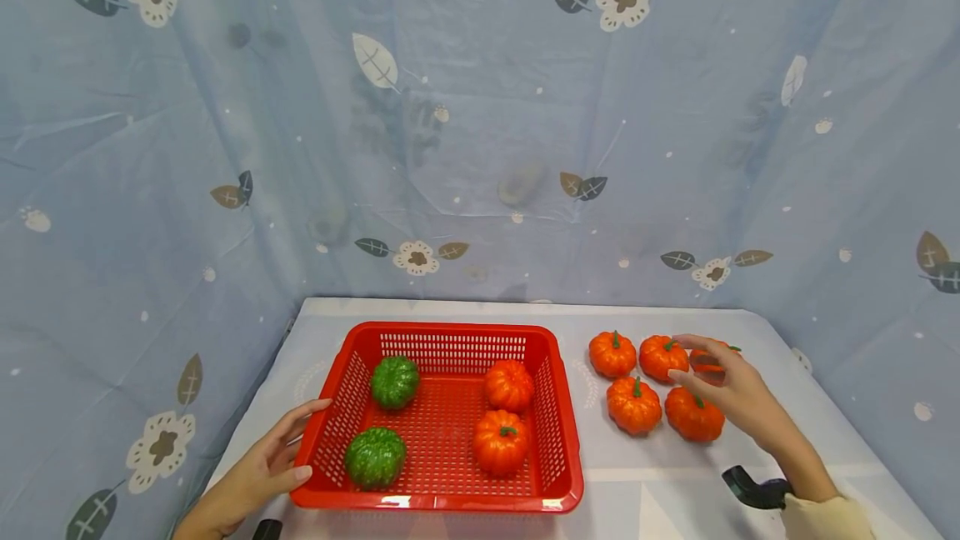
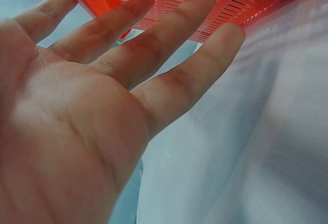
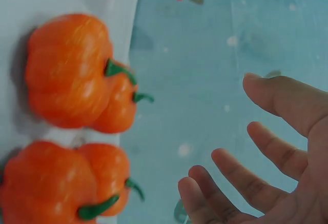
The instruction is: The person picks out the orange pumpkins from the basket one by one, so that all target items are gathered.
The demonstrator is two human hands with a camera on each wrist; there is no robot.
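Note:
A red plastic basket [image 1: 442, 503] stands on the table's left part. Inside it, two green pumpkins [image 1: 376, 458] lie on the left and two orange pumpkins [image 1: 500, 443] on the right. My left hand [image 1: 258, 465] is at the basket's left side, fingers extended, fingertips against the slotted wall [image 2: 177, 8] in the left wrist view. To the right of the basket sits a group of several orange pumpkins [image 1: 633, 407]. Over that group's right side hovers my right hand [image 1: 738, 398], fingers spread and holding nothing; it partly hides the far-right pumpkin [image 1: 705, 363].
A white table [image 1: 615, 498] carries everything. Blue curtain cloth [image 1: 480, 140] with leaf and flower prints hangs behind it and along both sides. Black wrist-worn pieces show at the right wrist [image 1: 753, 490] and near the left one.

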